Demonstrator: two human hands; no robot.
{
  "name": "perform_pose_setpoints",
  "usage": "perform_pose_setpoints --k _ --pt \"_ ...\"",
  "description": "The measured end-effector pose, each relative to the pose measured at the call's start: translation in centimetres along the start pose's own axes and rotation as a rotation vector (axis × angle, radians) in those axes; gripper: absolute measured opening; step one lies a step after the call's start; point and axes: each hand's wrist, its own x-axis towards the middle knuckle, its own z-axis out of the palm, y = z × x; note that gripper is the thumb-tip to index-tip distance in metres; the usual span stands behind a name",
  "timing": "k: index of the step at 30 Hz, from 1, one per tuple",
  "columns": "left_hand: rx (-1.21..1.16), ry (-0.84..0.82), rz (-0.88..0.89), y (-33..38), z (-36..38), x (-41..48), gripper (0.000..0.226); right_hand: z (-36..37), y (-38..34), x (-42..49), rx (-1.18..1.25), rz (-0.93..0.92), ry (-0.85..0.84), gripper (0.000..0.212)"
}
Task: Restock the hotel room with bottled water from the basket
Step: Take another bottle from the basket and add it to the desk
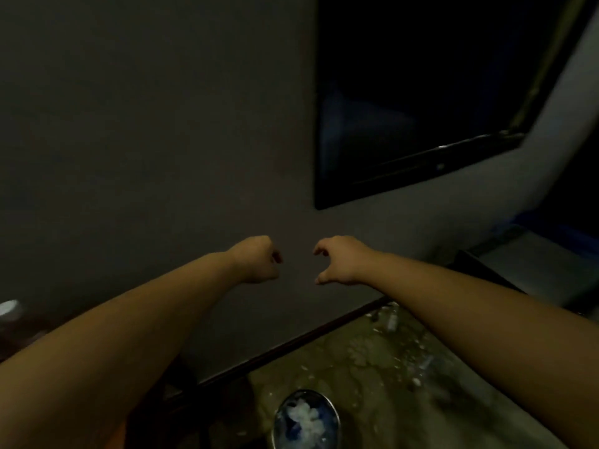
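Head view: In a dim hotel room, a person stretches both bare arms forward toward a grey wall [146, 140], with nothing held in either hand. The left hand [259, 259] is curled into a loose fist; the right hand [338, 260] hangs with fingers and thumb hooked apart in an empty claw. The two hands sit near each other, level, with a gap between them. A dark wall-mounted television [421, 108] fills the upper right.

No basket can be made out, and no whole bottle is clearly visible. Small pale shapes lie on the mottled floor [372, 367] below the right forearm; one of them [391, 322] may be a bottle lying on its side, but blur and darkness leave that uncertain. A round metal bin [306, 419], lined and holding something pale, stands at the bottom edge.

If that shape is a bottle, it lies below and toward the person from the hands, nearer the right arm, so the next reach would likely go down and back.
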Motion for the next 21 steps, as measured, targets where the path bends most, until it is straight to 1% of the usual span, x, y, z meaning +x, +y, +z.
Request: perform_pose_setpoints --k 2,6,10,12,14,18,21 --pt "0.030 -0.017 0.101 6.1 1.3 1.7 0.038 -1.5 5.2 -3.1 0.002 0.073 0.037 0.069" --pt "0.083 -0.044 0.245 16.9 4.0 3.9 0.039 -3.7 14.0 -9.8 0.015 0.210 0.103 0.071" --pt "0.156 -0.062 0.405 27.0 5.9 5.3 0.038 -5.0 21.2 -16.8 0.050 0.334 0.126 0.067" --pt "0.177 -0.068 0.482 32.1 6.7 5.9 0.038 -5.6 24.5 -20.1 0.075 0.394 0.155 0.063" --pt "0.185 -0.083 0.563 37.0 7.7 6.6 0.035 -6.0 27.7 -23.2 0.099 0.468 0.184 0.063" --pt "0.217 -0.163 0.709 44.8 10.2 7.7 0.035 -6.1 33.1 -28.1 0.128 0.632 0.239 0.065" --pt "0.233 -0.234 0.776 49.3 12.0 9.0 0.038 -5.9 36.6 -30.8 0.167 0.718 0.269 0.059"
